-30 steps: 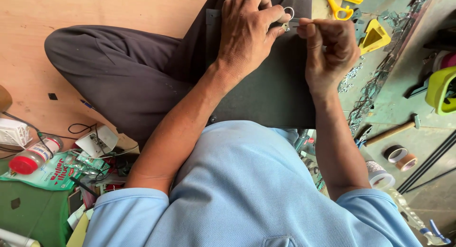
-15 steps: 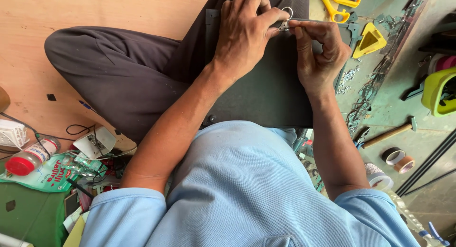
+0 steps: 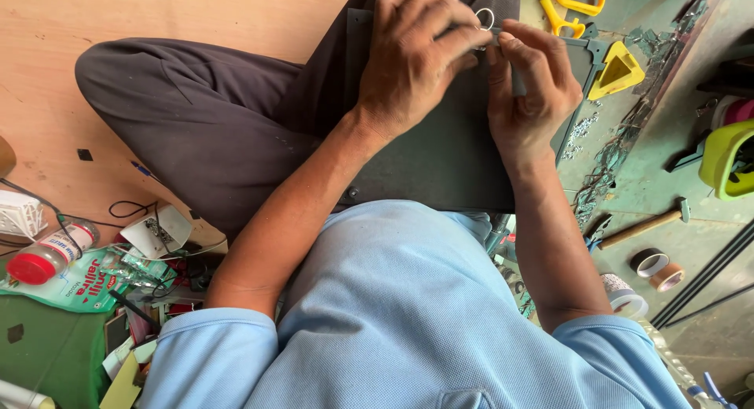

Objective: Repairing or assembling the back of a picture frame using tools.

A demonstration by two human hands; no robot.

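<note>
A person seated cross-legged on a wooden floor [image 3: 196, 16] worked over a dark flat board [image 3: 440, 157] laid across the lap, seen from a head-worn camera looking straight down. The board's long axis ran away from the body, and its far edge sat directly under both hands.

The left hand [image 3: 416, 59] lay knuckles-up on that far edge, fingers curled closed around a small metal ring [image 3: 485, 18], of which only a loop showed past the fingertips. The right hand [image 3: 528, 87] met it from the other side, thumb and forefinger pinched together on a thin pale piece at the same spot; what that piece was could not be told. The two hands touched at the fingertips, so the ring sat between them, a shade nearer the left, which covered most of it.

Beyond the board's far right corner lay yellow-handled scissors [image 3: 573, 2] and a yellow triangular piece [image 3: 619, 69], both near the right hand but untouched. A hammer [image 3: 640, 227] and rolls of tape [image 3: 658, 269] lay on the green floor well apart to the right. A red-capped bottle [image 3: 43, 256] and a clutter of small packets sat well apart on the left.
</note>
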